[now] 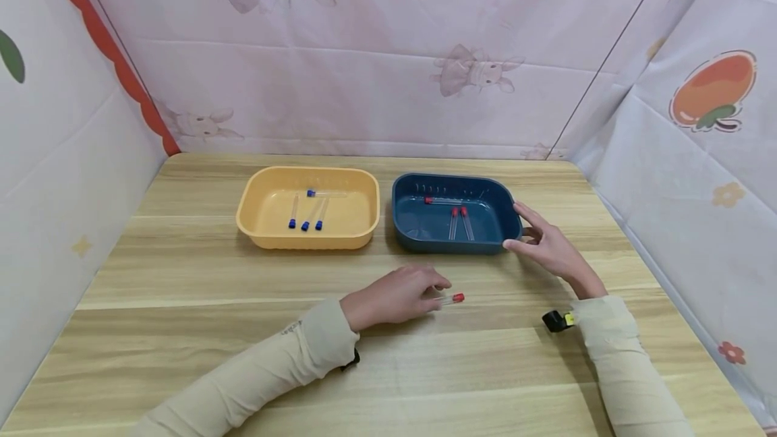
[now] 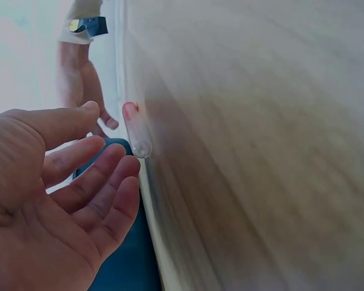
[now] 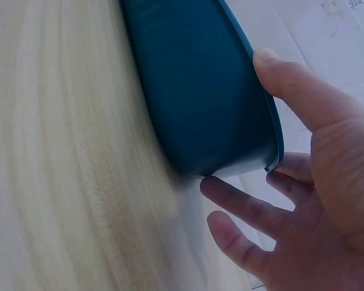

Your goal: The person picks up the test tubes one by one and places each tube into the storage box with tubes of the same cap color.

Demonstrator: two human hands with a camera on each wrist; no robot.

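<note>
My left hand hovers low over the table with its fingers loosely bent. A clear test tube with a red cap lies just beyond its fingertips; the left wrist view shows the tube on the wood, apart from the palm. At the right end of a dark blue plastic basin, my right hand holds the rim. In the right wrist view its thumb presses the basin's edge while other fingers reach around the end. Three red-capped tubes lie inside.
Left of the blue basin stands a yellow basin with several blue-capped tubes in it. Both basins sit toward the back of the wooden table. Printed cloth walls enclose the back and sides.
</note>
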